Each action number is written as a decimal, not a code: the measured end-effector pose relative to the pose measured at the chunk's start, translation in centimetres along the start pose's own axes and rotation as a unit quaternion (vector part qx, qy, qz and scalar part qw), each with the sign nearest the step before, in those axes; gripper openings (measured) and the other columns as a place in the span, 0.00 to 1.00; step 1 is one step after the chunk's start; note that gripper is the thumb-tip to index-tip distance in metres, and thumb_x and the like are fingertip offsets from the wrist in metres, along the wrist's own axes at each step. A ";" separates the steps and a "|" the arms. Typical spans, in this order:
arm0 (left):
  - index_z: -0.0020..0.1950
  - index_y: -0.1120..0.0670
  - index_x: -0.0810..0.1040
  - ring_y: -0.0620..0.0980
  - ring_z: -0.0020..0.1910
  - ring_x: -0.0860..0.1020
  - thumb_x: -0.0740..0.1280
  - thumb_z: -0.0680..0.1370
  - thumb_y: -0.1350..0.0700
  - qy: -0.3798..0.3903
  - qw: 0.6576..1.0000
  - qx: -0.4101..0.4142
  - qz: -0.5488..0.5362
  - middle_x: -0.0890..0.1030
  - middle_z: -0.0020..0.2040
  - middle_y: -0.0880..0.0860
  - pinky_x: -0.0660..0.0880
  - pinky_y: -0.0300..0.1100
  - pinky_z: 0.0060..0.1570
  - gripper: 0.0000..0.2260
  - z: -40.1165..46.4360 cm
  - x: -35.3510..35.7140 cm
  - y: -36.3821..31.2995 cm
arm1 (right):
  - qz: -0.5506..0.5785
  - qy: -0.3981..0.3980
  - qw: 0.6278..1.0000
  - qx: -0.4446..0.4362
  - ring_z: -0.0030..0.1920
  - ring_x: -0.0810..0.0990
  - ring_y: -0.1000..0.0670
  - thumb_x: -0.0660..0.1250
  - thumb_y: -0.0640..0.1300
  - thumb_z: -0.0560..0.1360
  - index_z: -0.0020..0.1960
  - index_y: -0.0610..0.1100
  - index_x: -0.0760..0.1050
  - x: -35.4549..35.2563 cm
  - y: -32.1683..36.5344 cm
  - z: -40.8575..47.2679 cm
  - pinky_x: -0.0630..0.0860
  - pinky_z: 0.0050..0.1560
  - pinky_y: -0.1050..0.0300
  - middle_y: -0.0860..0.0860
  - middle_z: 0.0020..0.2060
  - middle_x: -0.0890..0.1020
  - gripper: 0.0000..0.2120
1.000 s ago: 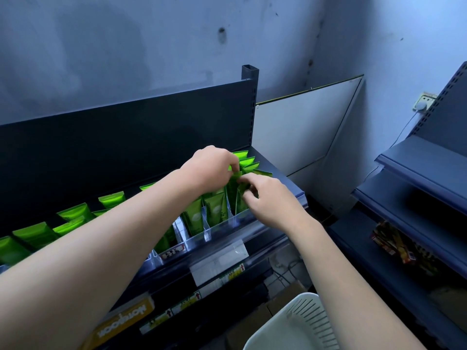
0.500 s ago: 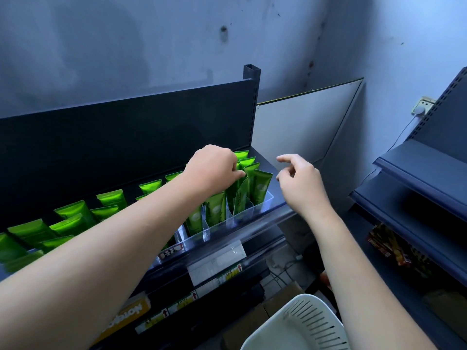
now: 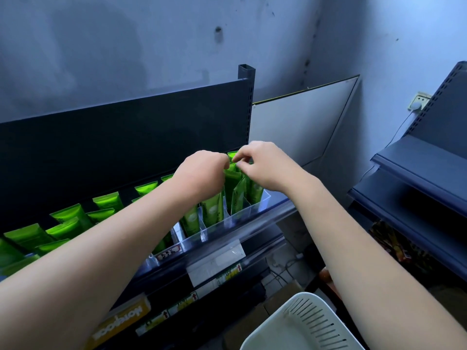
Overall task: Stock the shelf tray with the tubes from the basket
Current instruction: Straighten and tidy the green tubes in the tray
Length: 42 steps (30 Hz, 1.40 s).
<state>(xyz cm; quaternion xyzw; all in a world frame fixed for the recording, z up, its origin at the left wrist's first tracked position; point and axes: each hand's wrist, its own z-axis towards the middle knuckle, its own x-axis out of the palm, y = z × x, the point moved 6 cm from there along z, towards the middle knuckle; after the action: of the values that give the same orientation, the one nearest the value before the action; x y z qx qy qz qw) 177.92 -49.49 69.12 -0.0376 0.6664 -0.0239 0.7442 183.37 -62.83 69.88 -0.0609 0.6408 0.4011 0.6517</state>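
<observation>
This is a small shop, seen in a bare corner with stained grey walls. A dark metal retail shelf with a slotted upright post carries a clear divided tray lined with rows of identical green tubes, and price labels run along the shelf edges. A second dark shelf unit stands to the right with packaged goods low down, and a white plastic basket sits below.

Single head-worn wide-angle view, facing forward and down. Close over both forearms, reaching toward the shelf tray at mid-frame. Wall above, white basket at the bottom edge. No second view.
</observation>
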 end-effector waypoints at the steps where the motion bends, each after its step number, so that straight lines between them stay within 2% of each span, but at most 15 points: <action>1: 0.65 0.49 0.79 0.56 0.56 0.79 0.65 0.78 0.59 -0.002 1.000 0.002 0.006 0.83 0.54 0.52 0.78 0.48 0.50 0.16 -0.2 0.0 0.1 | -0.023 0.023 0.999 -0.001 0.44 0.79 0.52 0.65 0.49 0.81 0.58 0.54 0.83 0.3 0.5 0.4 0.81 0.50 0.51 0.55 0.50 0.82 0.10; 5: 0.62 0.52 0.81 0.57 0.55 0.79 0.65 0.77 0.62 -0.013 1.000 -0.004 0.017 0.83 0.53 0.54 0.77 0.48 0.49 0.15 -0.9 0.2 1.0 | -0.140 0.073 0.987 0.005 0.48 0.81 0.46 0.67 0.50 0.79 0.59 0.56 0.83 1.6 1.4 1.4 0.79 0.49 0.52 0.53 0.52 0.83 0.11; 9: 0.58 0.51 0.82 0.56 0.53 0.80 0.66 0.76 0.63 -0.028 0.999 -0.008 -0.014 0.84 0.51 0.52 0.77 0.46 0.47 0.14 -1.1 0.3 1.9 | -0.170 0.076 0.982 0.015 0.49 0.81 0.46 0.67 0.49 0.79 0.57 0.58 0.84 1.7 1.6 1.5 0.77 0.47 0.54 0.53 0.51 0.83 0.11; 12: 0.57 0.51 0.82 0.56 0.52 0.80 0.66 0.75 0.63 -0.039 0.999 -0.012 -0.028 0.84 0.50 0.52 0.77 0.46 0.46 0.13 -1.4 0.2 2.1 | -0.156 0.084 0.984 0.018 0.41 0.80 0.49 0.67 0.48 0.79 0.55 0.60 0.85 1.6 1.7 1.8 0.76 0.44 0.56 0.55 0.47 0.81 0.11; 15: 0.59 0.51 0.82 0.56 0.54 0.80 0.65 0.76 0.63 -0.040 0.998 -0.014 -0.045 0.84 0.52 0.52 0.74 0.44 0.45 0.15 -1.7 0.3 2.2 | -0.121 0.111 0.986 0.016 0.32 0.83 0.49 0.66 0.44 0.76 0.49 0.58 0.86 2.0 2.0 2.2 0.84 0.39 0.53 0.57 0.43 0.84 0.13; 17: 0.60 0.50 0.82 0.55 0.55 0.80 0.65 0.76 0.64 -0.040 0.997 -0.013 -0.060 0.84 0.53 0.52 0.74 0.44 0.46 0.17 -1.9 0.3 2.3 | -0.110 0.115 0.987 0.007 0.35 0.85 0.47 0.66 0.44 0.75 0.47 0.57 0.86 2.1 2.3 2.3 0.85 0.40 0.49 0.58 0.41 0.84 0.12; 21: 0.61 0.50 0.82 0.55 0.55 0.80 0.64 0.75 0.65 -0.038 0.996 -0.005 -0.075 0.84 0.54 0.51 0.73 0.43 0.45 0.19 -2.1 0.2 2.2 | -0.109 0.127 0.986 -0.010 0.41 0.86 0.48 0.67 0.44 0.75 0.47 0.57 0.87 2.2 2.5 2.6 0.85 0.44 0.49 0.58 0.41 0.86 0.12; 24: 0.63 0.49 0.81 0.55 0.56 0.79 0.64 0.76 0.62 -0.036 0.997 -0.002 -0.074 0.83 0.54 0.51 0.76 0.46 0.49 0.17 -2.1 -0.1 1.9 | -0.103 0.122 0.987 -0.013 0.41 0.86 0.49 0.66 0.46 0.74 0.47 0.58 0.87 1.7 2.4 2.6 0.85 0.46 0.49 0.59 0.41 0.86 0.12; 28: 0.65 0.52 0.78 0.55 0.56 0.79 0.66 0.78 0.56 -0.051 0.995 -0.007 -0.082 0.83 0.53 0.51 0.77 0.48 0.51 0.15 -1.9 -0.5 1.8 | -0.081 0.107 0.991 -0.017 0.45 0.83 0.55 0.69 0.43 0.77 0.48 0.55 0.88 0.4 2.3 2.5 0.82 0.51 0.52 0.61 0.39 0.84 0.11; 30: 0.61 0.53 0.80 0.57 0.54 0.79 0.68 0.78 0.52 -0.057 0.995 -0.005 -0.077 0.83 0.51 0.53 0.78 0.50 0.51 0.13 -1.7 -0.6 1.7 | -0.066 0.101 0.993 -0.015 0.45 0.83 0.56 0.68 0.41 0.77 0.47 0.54 0.88 -0.2 2.4 2.5 0.83 0.51 0.53 0.61 0.39 0.85 0.11; 32: 0.50 0.54 0.84 0.59 0.49 0.80 0.67 0.78 0.52 -0.063 0.995 -0.012 -0.071 0.82 0.45 0.54 0.77 0.48 0.46 0.09 -1.7 -0.6 1.7 | -0.057 0.097 0.994 -0.014 0.44 0.83 0.55 0.70 0.42 0.77 0.48 0.53 0.88 -0.4 2.5 2.6 0.83 0.51 0.52 0.60 0.39 0.84 0.10; 34: 0.42 0.55 0.84 0.59 0.46 0.78 0.66 0.78 0.52 -0.068 0.994 -0.023 -0.078 0.80 0.42 0.55 0.76 0.48 0.44 0.10 -1.6 -0.4 1.9 | -0.049 0.093 0.994 -0.011 0.44 0.83 0.55 0.71 0.44 0.77 0.48 0.53 0.88 -0.6 2.5 2.8 0.82 0.52 0.53 0.61 0.37 0.82 0.08; 38: 0.44 0.52 0.86 0.57 0.50 0.74 0.68 0.77 0.52 -0.082 0.990 -0.031 -0.115 0.80 0.48 0.53 0.75 0.48 0.48 0.08 -1.6 -0.3 1.8 | -0.036 0.091 0.995 -0.010 0.47 0.83 0.55 0.70 0.44 0.79 0.49 0.52 0.88 -0.3 2.4 2.7 0.82 0.54 0.53 0.61 0.39 0.82 0.08; 42: 0.44 0.51 0.86 0.57 0.50 0.74 0.68 0.77 0.51 -0.085 0.990 -0.020 -0.114 0.80 0.47 0.52 0.76 0.50 0.50 0.08 -1.6 0.1 1.6 | -0.031 0.089 0.995 -0.013 0.47 0.83 0.55 0.69 0.42 0.79 0.50 0.52 0.88 0.0 2.2 2.6 0.81 0.54 0.54 0.59 0.41 0.85 0.10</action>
<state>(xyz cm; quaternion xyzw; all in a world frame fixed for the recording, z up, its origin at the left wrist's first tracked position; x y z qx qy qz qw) 176.36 -47.91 68.74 -0.1303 0.5927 -0.0924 0.7894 184.11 -59.78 71.25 -0.1244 0.6890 0.3822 0.6031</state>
